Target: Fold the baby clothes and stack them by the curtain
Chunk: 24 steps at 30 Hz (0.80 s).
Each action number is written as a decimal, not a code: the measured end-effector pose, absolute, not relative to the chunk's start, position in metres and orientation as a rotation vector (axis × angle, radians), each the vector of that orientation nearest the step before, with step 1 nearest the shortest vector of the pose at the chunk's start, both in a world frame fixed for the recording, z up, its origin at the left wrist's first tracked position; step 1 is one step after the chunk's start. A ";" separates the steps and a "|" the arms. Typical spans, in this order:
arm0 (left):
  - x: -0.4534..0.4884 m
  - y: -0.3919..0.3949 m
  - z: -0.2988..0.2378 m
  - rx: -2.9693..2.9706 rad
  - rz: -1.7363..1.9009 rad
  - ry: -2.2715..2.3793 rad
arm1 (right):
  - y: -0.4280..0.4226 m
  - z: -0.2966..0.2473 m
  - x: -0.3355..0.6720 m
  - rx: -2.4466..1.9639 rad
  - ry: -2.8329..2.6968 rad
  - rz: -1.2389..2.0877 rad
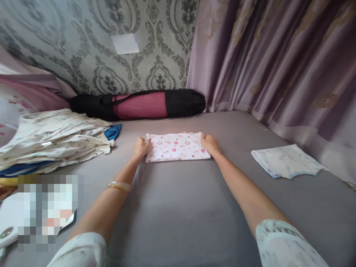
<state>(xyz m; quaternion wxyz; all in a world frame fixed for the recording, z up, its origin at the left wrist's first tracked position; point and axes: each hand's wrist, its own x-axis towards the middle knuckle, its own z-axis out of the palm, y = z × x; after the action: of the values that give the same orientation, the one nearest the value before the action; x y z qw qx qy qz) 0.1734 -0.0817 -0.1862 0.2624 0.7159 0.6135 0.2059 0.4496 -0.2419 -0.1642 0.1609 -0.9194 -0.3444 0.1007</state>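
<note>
A white cloth (178, 146) with red hearts and small printed figures lies folded into a flat rectangle on the grey bed sheet (178, 207). My left hand (141, 147) grips its left edge, thumb on top and fingers curled. At the opposite end, my right hand (210, 144) pinches the upper right edge between thumb and fingers. Whether the cloth is lifted off the sheet at its far edge I cannot tell. A pale bangle (119, 186) circles my left wrist.
A loose heap of patterned clothes (63, 137) lies to the left. Below it are a white device (12, 215) and a blurred-out object. A black and pink roll bag (139, 104) rests along the wall. Folded pale clothing (286, 161) lies on the right, near the purple curtain (250, 55).
</note>
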 end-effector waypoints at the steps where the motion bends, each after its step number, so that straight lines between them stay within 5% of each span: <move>1: 0.167 -0.086 -0.185 1.884 0.511 1.628 | -0.248 -0.163 0.448 -2.624 -0.992 0.304; 24: 0.153 -0.127 -0.178 2.452 0.606 1.309 | -0.276 -0.155 0.406 -2.656 -1.236 -0.004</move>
<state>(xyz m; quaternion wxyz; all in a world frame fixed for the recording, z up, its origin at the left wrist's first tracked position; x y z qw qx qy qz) 0.1527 -0.1270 -0.1778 0.1478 0.8524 0.4552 0.2108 0.4058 -0.2758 -0.1552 0.1057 -0.9016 -0.4195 -0.0012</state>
